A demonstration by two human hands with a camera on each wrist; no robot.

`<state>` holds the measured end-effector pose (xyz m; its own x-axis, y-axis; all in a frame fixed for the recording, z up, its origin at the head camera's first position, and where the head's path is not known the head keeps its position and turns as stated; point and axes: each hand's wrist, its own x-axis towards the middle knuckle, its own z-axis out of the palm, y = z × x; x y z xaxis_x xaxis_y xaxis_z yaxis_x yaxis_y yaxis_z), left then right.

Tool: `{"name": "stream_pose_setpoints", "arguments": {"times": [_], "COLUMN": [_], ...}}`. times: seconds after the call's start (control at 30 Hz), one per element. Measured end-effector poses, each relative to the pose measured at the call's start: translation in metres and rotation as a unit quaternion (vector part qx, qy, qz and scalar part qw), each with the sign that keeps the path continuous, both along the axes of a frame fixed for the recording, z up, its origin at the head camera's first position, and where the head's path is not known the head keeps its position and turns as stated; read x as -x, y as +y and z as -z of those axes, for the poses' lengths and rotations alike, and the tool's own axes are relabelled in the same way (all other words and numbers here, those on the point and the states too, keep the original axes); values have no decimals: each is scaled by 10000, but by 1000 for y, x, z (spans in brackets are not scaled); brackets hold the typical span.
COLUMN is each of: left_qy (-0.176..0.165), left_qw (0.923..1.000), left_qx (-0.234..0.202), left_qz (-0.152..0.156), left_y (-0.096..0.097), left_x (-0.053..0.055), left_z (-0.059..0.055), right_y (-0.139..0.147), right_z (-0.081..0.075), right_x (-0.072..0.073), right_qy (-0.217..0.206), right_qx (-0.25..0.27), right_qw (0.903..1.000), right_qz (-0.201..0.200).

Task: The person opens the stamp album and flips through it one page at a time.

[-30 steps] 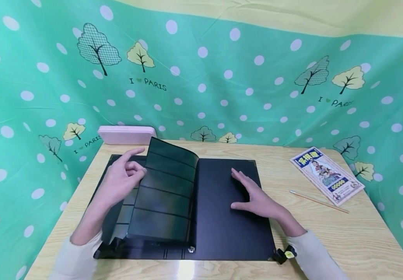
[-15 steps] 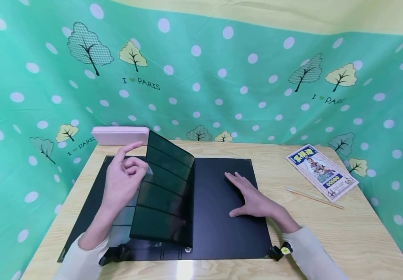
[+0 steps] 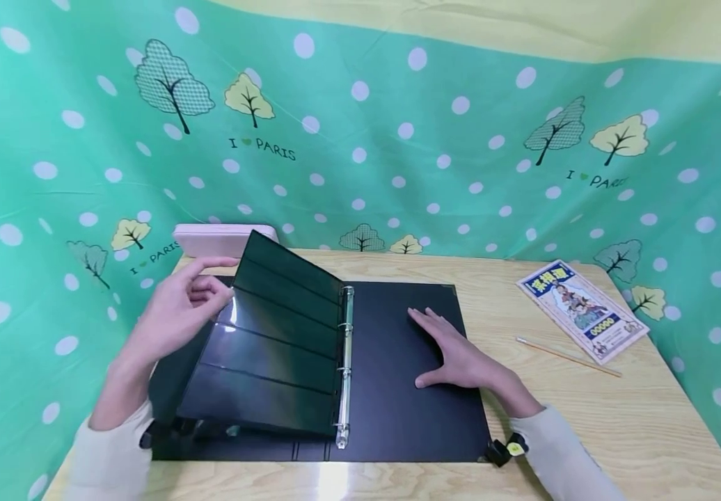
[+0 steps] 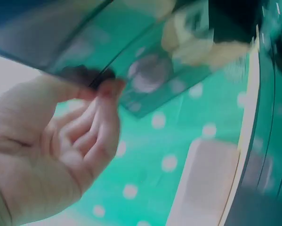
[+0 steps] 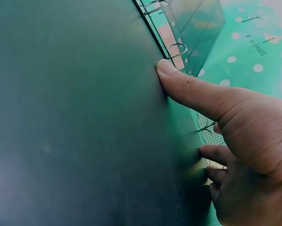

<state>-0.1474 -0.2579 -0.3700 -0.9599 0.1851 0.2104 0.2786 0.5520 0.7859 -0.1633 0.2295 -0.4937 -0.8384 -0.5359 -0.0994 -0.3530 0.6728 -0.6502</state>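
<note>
A black ring binder (image 3: pixel 392 417) lies open on the table, its metal rings (image 3: pixel 345 369) showing along the spine. Tilted up over its left half is a dark, glossy pocket page (image 3: pixel 279 334) with several horizontal strips. My left hand (image 3: pixel 175 306) pinches the outer edge of this page between thumb and index finger; the left wrist view shows the page's see-through corner (image 4: pixel 141 106) just past the fingertips. My right hand (image 3: pixel 454 355) rests with spread fingers on the bare right inside cover (image 5: pixel 84 117) and holds nothing.
At the back left stands a pink case (image 3: pixel 216 240), partly behind the raised page. A printed booklet (image 3: pixel 582 309) and a pencil (image 3: pixel 567 356) lie on the wooden table (image 3: pixel 636 431) at the right. A green dotted curtain (image 3: pixel 360 125) hangs behind.
My left hand has drawn the page leftward and lower, away from the right cover, and the rings have come into sight. My right hand has settled lower on the cover.
</note>
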Motion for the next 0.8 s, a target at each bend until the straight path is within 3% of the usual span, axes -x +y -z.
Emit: {"name": "stream_pose_setpoints", "arguments": {"times": [0.1, 0.17, 0.33, 0.57, 0.67, 0.8], "left_qy": [13, -187, -1172, -2634, -2818, -2760], "left_qw": [9971, 9934, 9805, 9491, 9445, 9460], "left_qx": [569, 807, 1061, 1020, 976, 1059], "left_qz": [502, 790, 1165, 1394, 1379, 1328], "left_y": [-15, -24, -38, -49, -50, -51], "left_x": [3, 6, 17, 24, 25, 26], "left_z": [4, 8, 25, 47, 52, 55], "right_y": [2, 2, 3, 3, 3, 3], "right_z": [1, 1, 2, 2, 2, 1], "right_x": [0, 0, 0, 0, 1, 1], "right_qy": [37, 69, 74, 137, 147, 122], "right_qx": [-16, -24, -18, 29, 56, 49], "right_qw": [10000, 10000, 10000, 9999, 9999, 9999], "right_qz": [37, 43, 51, -1, -22, -46]}}
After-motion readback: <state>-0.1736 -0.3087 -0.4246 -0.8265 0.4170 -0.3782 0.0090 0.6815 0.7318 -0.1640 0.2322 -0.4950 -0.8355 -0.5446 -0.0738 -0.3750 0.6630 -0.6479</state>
